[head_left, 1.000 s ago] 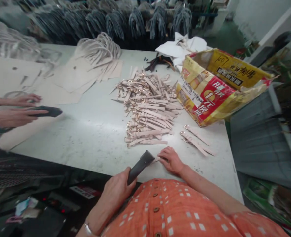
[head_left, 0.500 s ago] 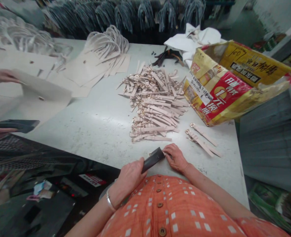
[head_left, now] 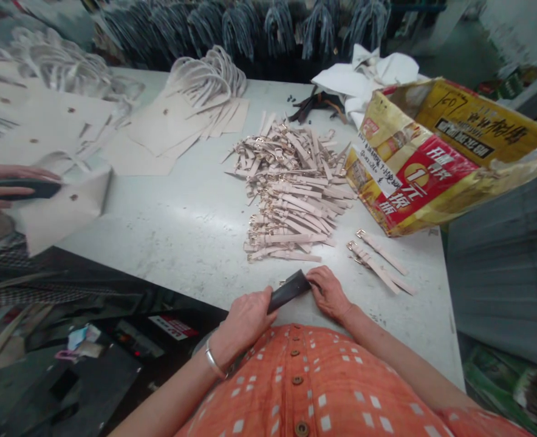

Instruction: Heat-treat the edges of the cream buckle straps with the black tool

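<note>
My left hand (head_left: 249, 312) is closed around a black bar-shaped tool (head_left: 289, 291) whose exact kind I cannot make out. A small gold buckle shows just behind the tool, so a buckle strap (head_left: 282, 283) lies mostly hidden under it. At the tool's far end my right hand (head_left: 330, 293) is closed, its fingertips pinching what appears to be that strap's end. Beyond both hands spreads a big pile of pale buckle straps (head_left: 291, 188), the nearest ones roughly in rows. A few separate straps (head_left: 378, 262) lie to the right of my right hand.
A torn yellow and red carton (head_left: 423, 176) stands at the table's right edge. Pale panels with cord handles (head_left: 159, 130) cover the back left. At far left a co-worker's hands (head_left: 17, 185) hold a dark tool over a panel. White scraps (head_left: 369, 70) lie behind.
The view has shifted slightly. My hands keep the same hold on the tool and strap. The co-worker's hands have come together, with the dark tool now over the panel.
</note>
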The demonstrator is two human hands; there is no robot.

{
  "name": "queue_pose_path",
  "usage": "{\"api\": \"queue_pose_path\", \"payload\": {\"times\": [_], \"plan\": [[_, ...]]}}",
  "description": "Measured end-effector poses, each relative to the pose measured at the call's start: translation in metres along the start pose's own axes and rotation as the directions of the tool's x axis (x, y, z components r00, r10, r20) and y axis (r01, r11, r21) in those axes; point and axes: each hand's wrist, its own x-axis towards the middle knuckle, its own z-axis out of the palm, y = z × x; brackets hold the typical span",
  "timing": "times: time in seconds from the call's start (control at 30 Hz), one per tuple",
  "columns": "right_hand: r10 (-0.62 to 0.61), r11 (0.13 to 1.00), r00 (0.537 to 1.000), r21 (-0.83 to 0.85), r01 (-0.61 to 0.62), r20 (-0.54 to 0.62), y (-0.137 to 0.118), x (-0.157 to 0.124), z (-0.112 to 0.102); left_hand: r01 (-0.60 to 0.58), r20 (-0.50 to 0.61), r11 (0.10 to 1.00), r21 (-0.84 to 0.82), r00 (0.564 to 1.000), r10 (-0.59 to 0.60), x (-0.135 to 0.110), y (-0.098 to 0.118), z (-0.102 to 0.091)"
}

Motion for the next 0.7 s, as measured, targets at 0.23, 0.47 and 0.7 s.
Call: {"api": "queue_pose_path", "payload": {"times": [0.23,0.47,0.7], "plan": [[0.007,1.000,1.000,0.000,-0.007,-0.014,0.004,-0.002,0.003,0.116,-0.024,0.993,-0.038,0.993,-0.117,0.001,-0.012,-0.001],[0.000,1.000,1.000,0.006,0.000,-0.024,0.003,-0.001,0.003,0.055,0.044,0.998,-0.021,0.998,-0.054,-0.021,-0.021,-0.003],[-0.006,1.000,1.000,0.005,0.006,-0.013,-0.001,0.001,0.000,0.008,0.049,0.999,-0.032,0.999,-0.006,-0.002,0.000,-0.004]]}}
